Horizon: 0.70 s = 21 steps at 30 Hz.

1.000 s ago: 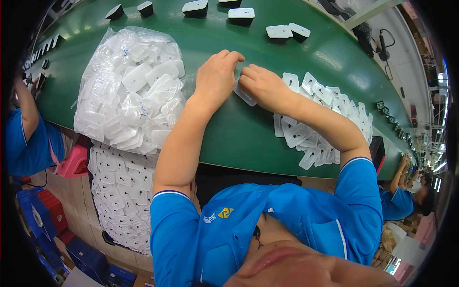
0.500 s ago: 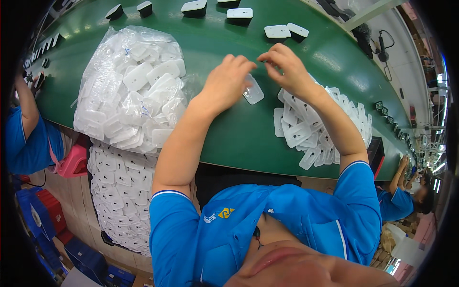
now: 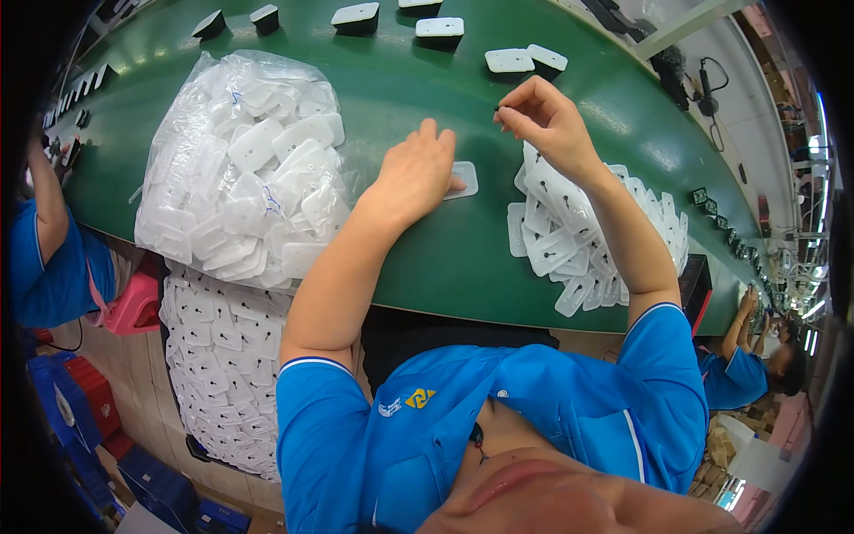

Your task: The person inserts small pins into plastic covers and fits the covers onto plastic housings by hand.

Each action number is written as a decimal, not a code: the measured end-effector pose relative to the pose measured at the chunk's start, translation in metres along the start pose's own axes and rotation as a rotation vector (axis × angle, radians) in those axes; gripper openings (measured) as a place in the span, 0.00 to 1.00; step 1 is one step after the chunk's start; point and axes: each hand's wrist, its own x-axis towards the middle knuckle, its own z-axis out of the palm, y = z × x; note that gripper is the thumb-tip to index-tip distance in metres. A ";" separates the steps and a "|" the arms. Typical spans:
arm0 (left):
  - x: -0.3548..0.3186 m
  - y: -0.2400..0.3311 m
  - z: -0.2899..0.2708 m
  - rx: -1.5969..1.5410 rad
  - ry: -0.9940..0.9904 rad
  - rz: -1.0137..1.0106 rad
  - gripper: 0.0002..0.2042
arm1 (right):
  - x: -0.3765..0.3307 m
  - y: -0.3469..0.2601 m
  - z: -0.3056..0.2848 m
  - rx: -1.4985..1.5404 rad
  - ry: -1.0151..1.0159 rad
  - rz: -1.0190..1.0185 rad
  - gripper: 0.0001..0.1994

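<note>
A white translucent plastic plate [image 3: 466, 181] with rounded corners is partly covered by my left hand [image 3: 414, 171], whose thumb lies over its edge and whose other fingers close around it, low over the green bench. My right hand [image 3: 553, 130] is raised to the right of it. Thumb and forefinger pinch a small black part [image 3: 497, 109], too small to make out fully. Just below my right wrist spreads a pile of white plates [image 3: 556, 245], many with a small black piece fitted in them. Left of my left arm stands a clear bag [image 3: 178, 142] full of plain white plates.
Several black blocks with white tops [image 3: 440, 28] stand along the far side of the green bench [image 3: 427, 258]. A container of plates with black pieces [image 3: 222, 365] is below the bench at left. Co-workers sit at far left and right. A dark red-edged box [image 3: 696, 289] sits at right.
The hands have moved apart. My left hand has shifted slightly down and left, and the plate has turned to lie more level. My right hand has moved right with the small black part.
</note>
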 end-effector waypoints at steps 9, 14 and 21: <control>0.006 -0.007 0.004 -0.181 0.079 0.017 0.19 | 0.002 -0.002 0.003 0.073 -0.016 -0.021 0.07; 0.013 0.011 -0.019 -0.812 0.163 -0.307 0.15 | -0.002 -0.002 0.002 0.068 -0.007 -0.017 0.07; 0.018 0.007 -0.010 -1.242 0.210 -0.198 0.12 | -0.002 0.003 0.009 0.010 0.099 -0.081 0.07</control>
